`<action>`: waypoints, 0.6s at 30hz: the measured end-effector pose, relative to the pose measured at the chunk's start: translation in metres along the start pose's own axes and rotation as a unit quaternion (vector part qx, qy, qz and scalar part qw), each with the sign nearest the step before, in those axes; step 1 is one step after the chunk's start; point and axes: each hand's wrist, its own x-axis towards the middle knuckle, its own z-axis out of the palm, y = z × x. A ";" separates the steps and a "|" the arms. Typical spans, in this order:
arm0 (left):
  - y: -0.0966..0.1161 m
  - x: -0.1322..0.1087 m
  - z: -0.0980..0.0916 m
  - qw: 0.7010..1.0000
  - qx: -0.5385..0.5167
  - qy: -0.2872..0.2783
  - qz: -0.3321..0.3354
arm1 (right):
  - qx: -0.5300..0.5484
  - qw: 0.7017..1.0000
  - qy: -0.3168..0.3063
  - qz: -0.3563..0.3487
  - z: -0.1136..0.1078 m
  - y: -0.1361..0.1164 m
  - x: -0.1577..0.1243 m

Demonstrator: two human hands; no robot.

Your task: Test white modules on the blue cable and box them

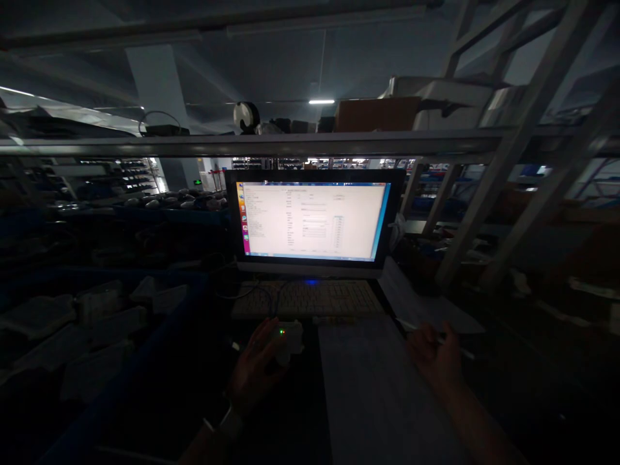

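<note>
My left hand [256, 363] is closed around a small white box-like device [292, 337] with a green and a red light on its face. It is held just in front of the keyboard [310, 298]. My right hand [436, 356] is curled with a thin pale pen [405, 323] between the fingers, over the right side of the paper sheets [363, 381]. A lit monitor [310, 219] behind the keyboard shows a window with text fields. The scene is dark, so fine detail on the device is lost.
To my left a blue bin [104, 413] holds several pale devices [99, 323]. A shelf beam [290, 146] runs above the monitor, carrying a cardboard box [376, 114] and a tape roll [246, 117]. Slanting metal posts [513, 148] rise at the right. Another paper [426, 300] lies right of the keyboard.
</note>
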 end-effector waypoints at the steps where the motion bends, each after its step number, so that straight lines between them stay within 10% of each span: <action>1: 0.000 0.000 0.000 1.000 0.001 0.003 0.000 | 0.002 1.000 0.005 0.002 0.001 0.000 0.000; 8: 0.005 0.004 -0.005 1.000 0.000 0.002 -0.012 | 0.013 0.999 0.030 0.016 0.006 -0.001 -0.003; 13: -0.013 0.007 -0.028 0.963 0.016 0.087 -0.253 | 0.006 1.000 0.011 0.020 0.001 -0.001 0.000; 18: -0.041 -0.001 -0.045 0.873 0.080 -0.115 -0.468 | 0.005 1.000 -0.008 0.005 -0.004 0.002 0.004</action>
